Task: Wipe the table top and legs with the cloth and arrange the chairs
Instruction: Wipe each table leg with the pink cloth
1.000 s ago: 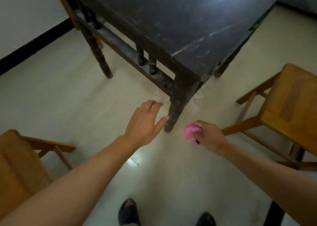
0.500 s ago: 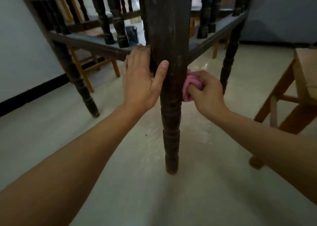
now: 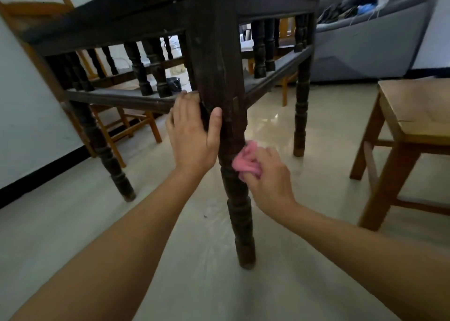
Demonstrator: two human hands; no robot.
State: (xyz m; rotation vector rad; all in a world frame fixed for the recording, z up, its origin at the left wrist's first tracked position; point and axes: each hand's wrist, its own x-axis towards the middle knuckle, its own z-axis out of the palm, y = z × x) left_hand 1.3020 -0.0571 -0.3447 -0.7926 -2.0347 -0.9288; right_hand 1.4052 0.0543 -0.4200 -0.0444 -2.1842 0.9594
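Observation:
A dark wooden table (image 3: 136, 11) with turned legs fills the upper view; I see it from low down. Its near corner leg (image 3: 238, 213) stands in the middle. My left hand (image 3: 192, 135) is wrapped around the square upper part of that leg, thumb in front. My right hand (image 3: 267, 177) is shut on a bunched pink cloth (image 3: 246, 160) and presses it against the right side of the leg, just below the left hand. A wooden chair (image 3: 411, 116) stands at the right. Another wooden chair (image 3: 126, 123) stands behind the table at the left.
A grey sofa (image 3: 365, 43) with clutter on it stands at the back right. A white wall with a black skirting (image 3: 36, 179) runs along the left. The pale glossy floor (image 3: 194, 272) spreads around the leg. A third chair shows beyond the table.
The view has dropped from above the table to leg height. My left hand took hold of the leg, and the cloth has slid lower down its right side.

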